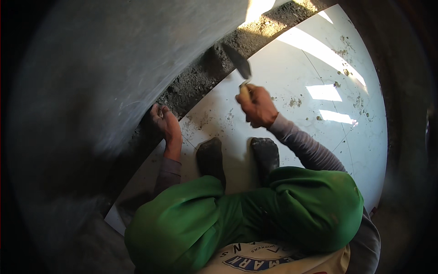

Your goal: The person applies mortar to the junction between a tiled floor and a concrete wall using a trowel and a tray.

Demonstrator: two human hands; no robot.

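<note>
A person, seen from above, crouches beside a strip of gritty grey rubble (194,86) that runs diagonally from lower left to upper right. Along the strip's left side rises a smooth grey wall (105,68); along its right side lies a floor of glossy white tiles (315,137).

The right hand (259,107) is over the tiles, to the right of the strip, closed firmly around the handle of a pointed trowel (238,61). The trowel's dark blade angles up and left, its tip over the strip and its heel over the tiles.

The left hand (166,122) is at the strip's lower part, close to the wall, fingers loosely bent; whether it holds anything cannot be told.

To the right of the strip, on the tiles, are two feet in dark socks (265,157), crumbs of dirt (295,102) and bright patches of sunlight (323,92). Nearest the viewer, below the strip, are knees in green trousers (319,201) and a cream printed garment (328,262). Sunlight also falls across the strip's far end.
</note>
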